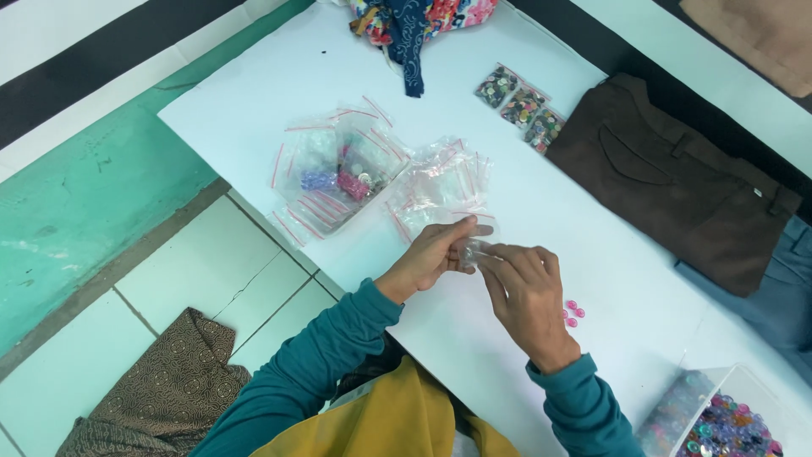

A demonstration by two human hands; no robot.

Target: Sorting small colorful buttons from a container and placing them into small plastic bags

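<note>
Head view. On the white sheet (pixel 279 76) lies a heap of clear zip bags (pixel 338 169) with red seal strips, some holding purple and pink pieces. A second heap of empty bags (pixel 440 182) sits just beside it. Three small packets of mixed-colour buttons (pixel 520 106) lie in a row near the brown garment (pixel 677 178). A clear box of coloured beads (pixel 732 427) stands at lower right. A few pink beads (pixel 573 311) rest loose on the sheet, near the right hand (pixel 529 292). Both hands meet above the sheet (teal sleeves to the wrist): the left hand (pixel 427 254) and the right pinch one small clear bag (pixel 470 250) between closed fingertips.
</note>
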